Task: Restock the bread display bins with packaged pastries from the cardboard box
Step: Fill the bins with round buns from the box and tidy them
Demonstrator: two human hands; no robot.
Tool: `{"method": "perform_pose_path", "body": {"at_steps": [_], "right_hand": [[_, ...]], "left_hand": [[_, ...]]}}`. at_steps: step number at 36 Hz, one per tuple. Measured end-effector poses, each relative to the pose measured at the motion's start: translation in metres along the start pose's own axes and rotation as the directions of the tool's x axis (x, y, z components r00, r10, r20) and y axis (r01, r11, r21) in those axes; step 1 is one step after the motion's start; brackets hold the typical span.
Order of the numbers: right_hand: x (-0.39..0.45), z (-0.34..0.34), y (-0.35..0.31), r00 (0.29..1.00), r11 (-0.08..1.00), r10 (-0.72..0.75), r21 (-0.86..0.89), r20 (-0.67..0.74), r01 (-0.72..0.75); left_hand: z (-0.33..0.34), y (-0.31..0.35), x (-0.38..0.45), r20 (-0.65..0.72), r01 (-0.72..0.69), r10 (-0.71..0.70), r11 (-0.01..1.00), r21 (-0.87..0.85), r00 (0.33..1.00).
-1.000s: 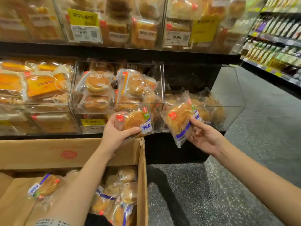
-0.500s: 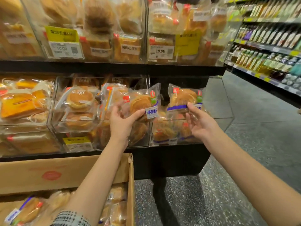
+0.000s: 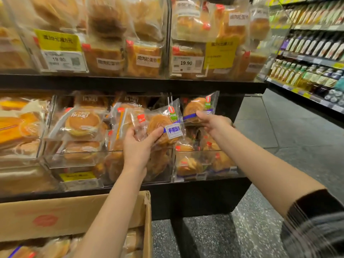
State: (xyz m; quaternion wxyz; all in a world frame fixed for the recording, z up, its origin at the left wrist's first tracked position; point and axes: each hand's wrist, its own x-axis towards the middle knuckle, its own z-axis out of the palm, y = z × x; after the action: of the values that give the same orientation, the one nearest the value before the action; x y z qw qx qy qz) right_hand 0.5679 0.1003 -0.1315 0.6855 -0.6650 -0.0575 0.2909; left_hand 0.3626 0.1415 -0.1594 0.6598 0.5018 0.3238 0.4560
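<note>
My left hand (image 3: 138,146) grips a clear-wrapped round pastry (image 3: 163,127) with a blue and white label, held in front of the middle clear bin. My right hand (image 3: 214,123) pinches a second packaged pastry (image 3: 197,108) by its lower edge, above the right-hand clear bin (image 3: 206,175). That bin holds several of the same pastries. The open cardboard box (image 3: 74,216) sits at the lower left with more wrapped pastries (image 3: 54,246) inside.
Clear bins to the left hold round buns (image 3: 81,123) and orange-wrapped cakes (image 3: 16,123). An upper shelf (image 3: 130,82) carries bagged breads and price tags. A bottle aisle (image 3: 312,67) runs along the right. Speckled floor (image 3: 260,131) lies beside the black stand.
Both hands have risen and moved forward with their pastries, from just above the box up to the lower bins. The right pastry now hangs over the right bin.
</note>
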Motion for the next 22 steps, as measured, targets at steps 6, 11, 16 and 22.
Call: {"method": "perform_pose_path", "body": {"at_steps": [6,11,16,22], "right_hand": [[0.018,0.035,0.021,0.998,0.972,-0.021,-0.235,-0.057,0.007],[0.039,0.039,0.024,0.969,0.644,-0.236,-0.759,-0.077,0.096],[0.045,0.038,0.026,0.937,0.346,-0.347,-0.925,0.032,0.160],[0.047,0.032,0.028,0.898,0.089,-0.412,-0.974,0.153,0.207]], "left_hand": [[0.003,-0.004,0.001,-0.040,-0.016,0.016,1.000,0.019,0.999],[0.005,-0.004,0.002,-0.052,-0.036,0.039,0.998,0.048,0.998],[0.004,-0.004,0.002,-0.051,-0.051,0.055,0.996,0.074,0.997],[0.003,-0.002,-0.002,-0.001,-0.041,0.041,0.998,0.054,0.999]]}}
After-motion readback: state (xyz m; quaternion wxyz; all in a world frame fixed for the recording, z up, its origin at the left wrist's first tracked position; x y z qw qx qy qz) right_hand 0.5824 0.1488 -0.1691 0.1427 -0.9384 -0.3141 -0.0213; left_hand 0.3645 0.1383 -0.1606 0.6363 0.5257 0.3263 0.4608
